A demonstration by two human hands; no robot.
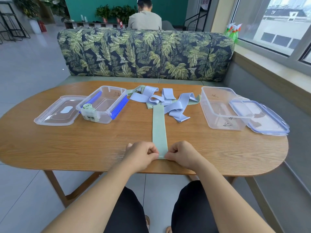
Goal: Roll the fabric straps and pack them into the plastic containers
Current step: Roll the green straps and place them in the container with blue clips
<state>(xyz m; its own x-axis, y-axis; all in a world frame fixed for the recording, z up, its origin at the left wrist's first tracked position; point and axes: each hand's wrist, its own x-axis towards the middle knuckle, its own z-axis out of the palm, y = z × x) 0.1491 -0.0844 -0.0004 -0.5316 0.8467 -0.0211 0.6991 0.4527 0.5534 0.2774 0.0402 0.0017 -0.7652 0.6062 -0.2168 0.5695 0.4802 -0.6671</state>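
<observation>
Now left hand [143,153], right hand [182,153] pinch green strap [159,128]; container [210,105] scribbles [227,124] illegible.

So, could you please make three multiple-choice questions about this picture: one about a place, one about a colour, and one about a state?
1. Where is the rolled strap?
A) in the left container
B) in the right container
C) on the sofa

2. What colour is the flat strap that the left hand and the right hand pinch?
A) blue
B) green
C) white

3. What is the state of the right container?
A) closed
B) open, with its lid beside it
C) full of straps

Answers:
1 A: the roll stands in the near corner of the left container.
2 B: the flat strap is pale green along its whole length.
3 B: the lid lies at its right side, and no straps show inside.
</observation>
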